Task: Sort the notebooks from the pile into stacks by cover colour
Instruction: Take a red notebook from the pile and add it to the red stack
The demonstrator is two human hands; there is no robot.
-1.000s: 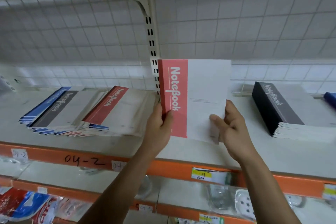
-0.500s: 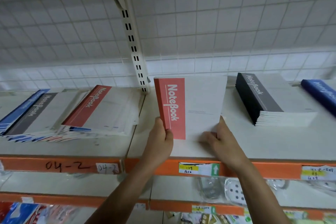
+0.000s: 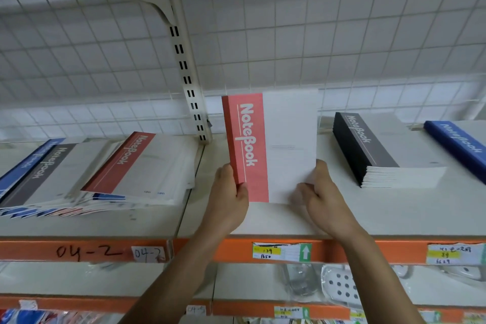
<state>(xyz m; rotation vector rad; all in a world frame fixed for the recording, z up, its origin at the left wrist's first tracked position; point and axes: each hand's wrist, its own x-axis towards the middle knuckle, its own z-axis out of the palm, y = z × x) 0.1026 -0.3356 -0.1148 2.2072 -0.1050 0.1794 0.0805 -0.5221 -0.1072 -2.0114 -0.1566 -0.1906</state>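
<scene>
Fingers of the left hand (image 3: 228,192) curl round the spine edge of the red notebook (image 3: 271,144), while the right hand (image 3: 320,192) pinches its bottom white corner. It's tipped up over the shelf (image 3: 276,221), between the messy pile (image 3: 105,173) on the left and the black stack (image 3: 376,150). The blue stack (image 3: 457,144) sits further right.

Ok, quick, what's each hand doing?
Left hand: holding the red notebook by its spine.
Right hand: holding the same notebook's white edge.
</scene>
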